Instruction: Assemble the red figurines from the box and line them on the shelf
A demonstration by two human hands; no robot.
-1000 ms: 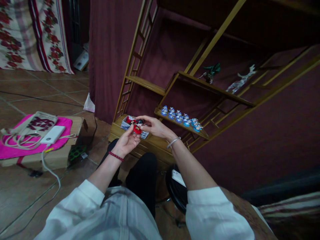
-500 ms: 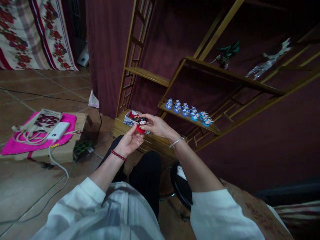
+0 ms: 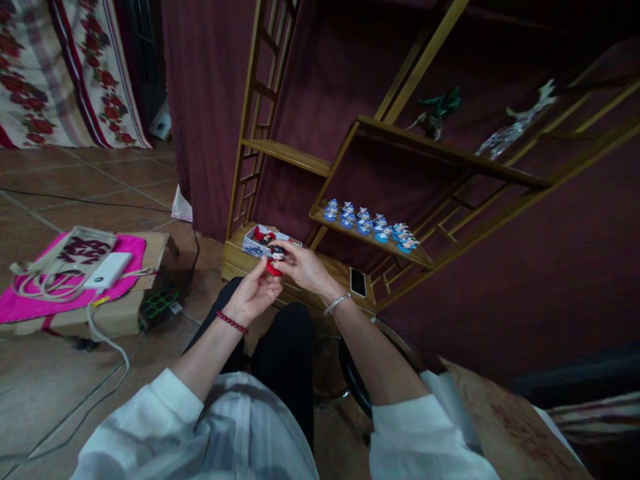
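Between my two hands is a small figurine point(image 3: 278, 254) with black hair and a red base. My left hand point(image 3: 256, 293) pinches it low, by the base, from the left. The fingers of my right hand point(image 3: 305, 267) close on it from the right, around the head and side. Just behind them a small open box point(image 3: 256, 247) stands on the low wooden cabinet, with red and black figurines point(image 3: 263, 236) in it. Several blue figurines point(image 3: 364, 220) stand in two rows on the shelf to the right.
A wooden display rack point(image 3: 290, 159) rises ahead, with a phone point(image 3: 357, 282) on its low cabinet top. Green and clear ornaments point(image 3: 440, 110) stand higher up. Left, a cardboard box point(image 3: 133, 303) bears a pink cloth, a bag and a white power bank point(image 3: 109, 270). A black stool point(image 3: 353, 377) is near my right knee.
The view has shifted slightly, and the phone on the cabinet has come into sight from behind my right forearm. Both hands still hold the figurine, now a little lower and nearer the box's front.
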